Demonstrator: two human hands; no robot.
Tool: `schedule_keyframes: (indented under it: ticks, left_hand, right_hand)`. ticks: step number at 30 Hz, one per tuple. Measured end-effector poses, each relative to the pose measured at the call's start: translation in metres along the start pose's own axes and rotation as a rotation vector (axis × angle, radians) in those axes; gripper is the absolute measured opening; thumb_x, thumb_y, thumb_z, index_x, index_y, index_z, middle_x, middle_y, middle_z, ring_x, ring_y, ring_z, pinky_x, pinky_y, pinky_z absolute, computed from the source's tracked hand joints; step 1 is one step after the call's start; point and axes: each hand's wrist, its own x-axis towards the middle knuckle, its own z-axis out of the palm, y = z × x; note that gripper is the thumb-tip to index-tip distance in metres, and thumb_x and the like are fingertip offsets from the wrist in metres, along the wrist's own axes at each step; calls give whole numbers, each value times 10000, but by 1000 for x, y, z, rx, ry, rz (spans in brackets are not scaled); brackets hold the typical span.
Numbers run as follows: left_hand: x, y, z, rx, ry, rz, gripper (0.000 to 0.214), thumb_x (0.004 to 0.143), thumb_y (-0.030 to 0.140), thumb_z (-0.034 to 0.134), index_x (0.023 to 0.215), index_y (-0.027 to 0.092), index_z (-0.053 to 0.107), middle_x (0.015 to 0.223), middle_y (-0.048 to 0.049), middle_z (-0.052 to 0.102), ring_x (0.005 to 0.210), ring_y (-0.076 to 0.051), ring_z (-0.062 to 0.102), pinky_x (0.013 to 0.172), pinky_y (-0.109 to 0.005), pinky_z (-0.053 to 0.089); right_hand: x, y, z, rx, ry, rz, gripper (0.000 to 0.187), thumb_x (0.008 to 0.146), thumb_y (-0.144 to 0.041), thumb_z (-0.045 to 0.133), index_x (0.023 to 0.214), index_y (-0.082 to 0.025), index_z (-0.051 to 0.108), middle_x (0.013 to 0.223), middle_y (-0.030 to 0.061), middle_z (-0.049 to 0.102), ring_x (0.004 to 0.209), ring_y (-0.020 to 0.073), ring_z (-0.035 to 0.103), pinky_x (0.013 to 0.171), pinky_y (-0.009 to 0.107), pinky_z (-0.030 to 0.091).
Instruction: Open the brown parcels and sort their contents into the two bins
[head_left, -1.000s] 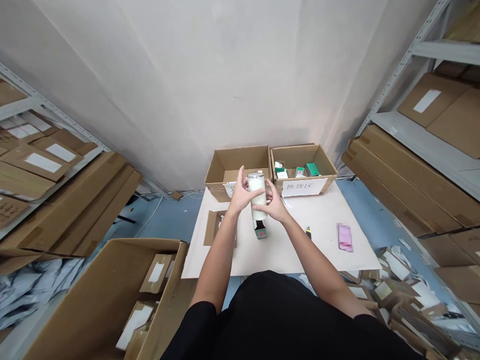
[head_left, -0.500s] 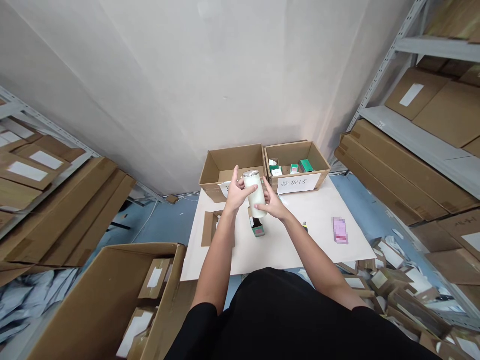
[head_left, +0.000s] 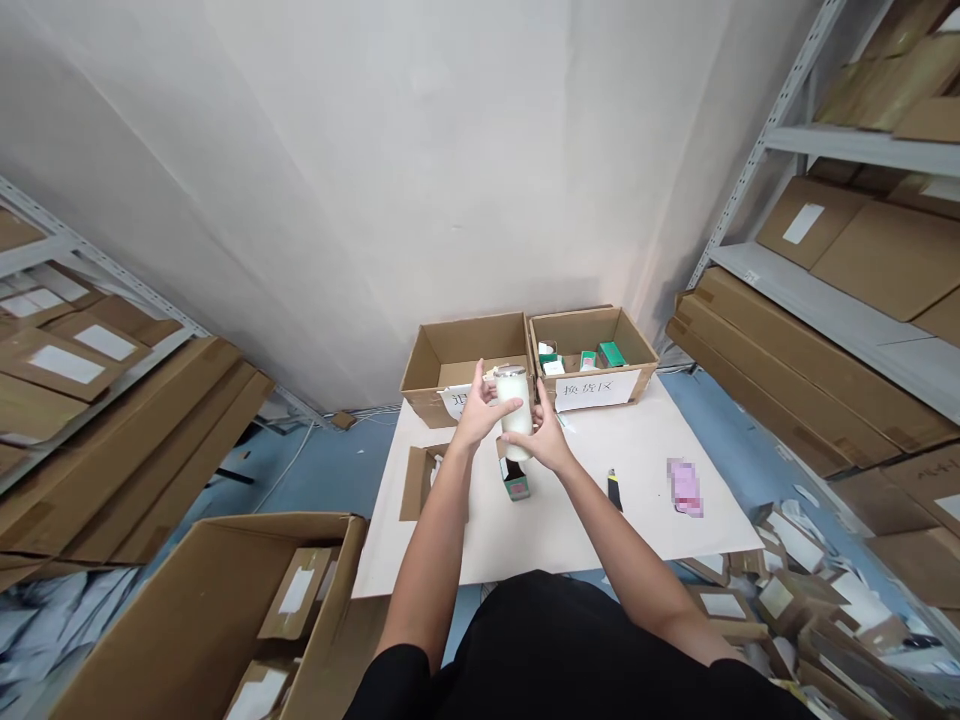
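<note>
Both my hands hold a white cylindrical bottle [head_left: 514,408] with a shiny cap upright above the white table [head_left: 585,500]. My left hand [head_left: 478,412] presses its left side with the thumb across the front and fingers partly spread. My right hand [head_left: 546,438] cups its lower right side. Directly below the bottle stands a small open green and white carton [head_left: 515,480]. Behind the hands sit two open cardboard boxes: the left box [head_left: 461,360] looks mostly bare inside, the right box [head_left: 592,355] holds several small green and white cartons.
A black utility knife [head_left: 614,488] and a blurred pink item [head_left: 684,487] lie on the table's right half. A flat cardboard piece [head_left: 417,480] lies at its left. A large open box [head_left: 217,620] stands at lower left. Shelves with flat cartons line both sides.
The bottle stays between both hands with little change in grip. The view has shifted slightly, so the table and boxes sit lower in the frame.
</note>
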Motion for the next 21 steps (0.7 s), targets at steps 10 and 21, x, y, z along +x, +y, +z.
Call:
schedule_keyframes:
  ticks: [10,21]
  left_hand:
    - [-4,-5,0,-108,12,-65,1267,765,373,924,1711,342,82,1432,-108,666,1272,-248,660,1118,-431,510]
    - [-19,-48,-1,-198,-132,-209,1406,725,295,952,1707,306,-55,1278,-111,748,1098,-237,729,1060,-508,552]
  right_hand:
    - [-1,9,2,-23,-36,-20,1360,668,-377,947,1707,-397,69,1283,85,672,1104,280,699,952,482,587]
    - [58,2,-35,-71,-278,-64,669,775,-533,876,1364,-271,695,1405,89,684,1310,302,622,1141,493,491]
